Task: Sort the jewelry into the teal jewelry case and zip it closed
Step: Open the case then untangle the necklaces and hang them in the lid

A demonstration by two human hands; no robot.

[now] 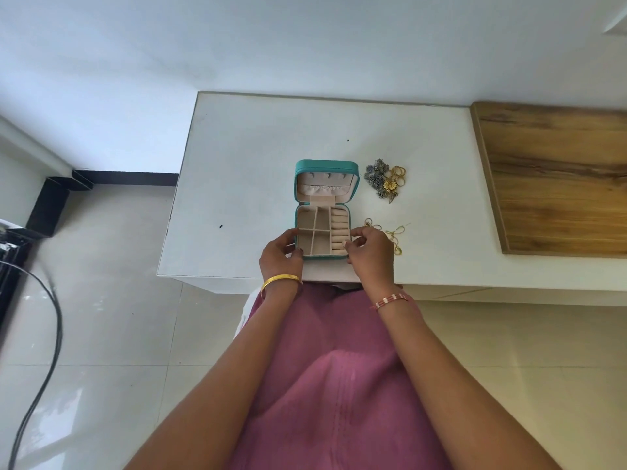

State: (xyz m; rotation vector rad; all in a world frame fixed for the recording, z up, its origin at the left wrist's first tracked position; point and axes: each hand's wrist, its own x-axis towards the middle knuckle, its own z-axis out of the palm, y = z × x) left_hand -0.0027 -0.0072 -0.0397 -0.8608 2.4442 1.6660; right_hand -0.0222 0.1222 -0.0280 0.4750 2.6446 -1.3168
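Right hand (369, 247) hides gold chain (395, 237) part

Single head-worn wide-angle view, looking steeply down and forward past both forearms onto the white tabletop (271, 137). Close range: teal jewelry case (325, 212) near frame centre, floor tiles (118, 266) and wall (203, 45) bowed at the edges. No second view to overlap.

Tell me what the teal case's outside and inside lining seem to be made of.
The square teal jewelry case looks like smooth faux leather outside, judging by its even matte sheen. Its beige lining looks like soft velvety fabric, dull and without glare. Neither is certain from this view.
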